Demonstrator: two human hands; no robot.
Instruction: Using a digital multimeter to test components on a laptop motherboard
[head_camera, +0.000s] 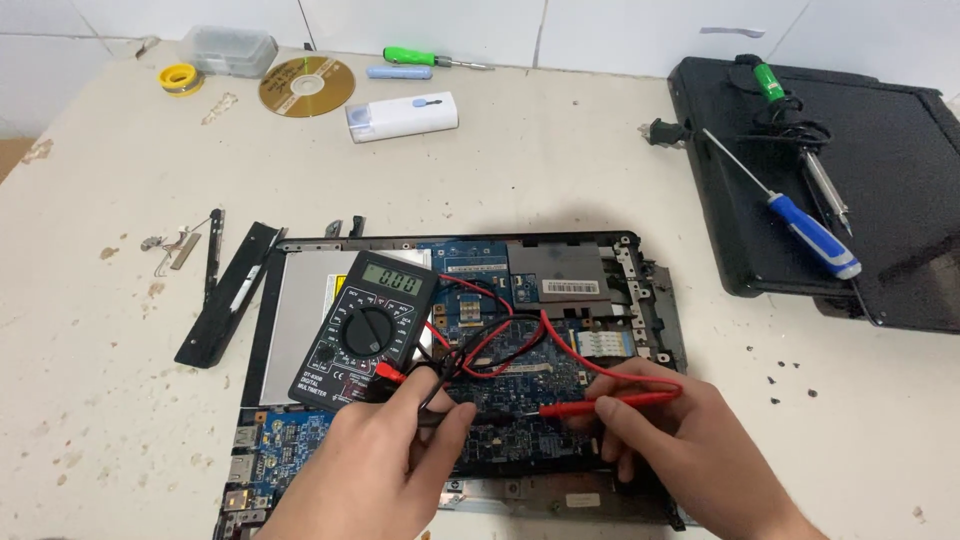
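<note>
An opened laptop base (655, 300) lies in front of me with its blue circuit board (520, 350) bared. A black digital multimeter (367, 328) rests on the silver drive at the left of it, with red and black leads curling over the board. My left hand (385, 450) pinches the black probe (440, 412) against the board. My right hand (680, 440) holds the red probe (610, 402), its tip pointing left at the board close to the black one.
A black laptop lid (900, 170) at the right carries a blue-handled screwdriver (810, 235), a soldering iron (825, 185) and a green tool. At the back lie a disc (306, 86), solder reel (181, 78), white case (401, 115), green screwdriver (430, 59). A black strip (230, 292) lies left.
</note>
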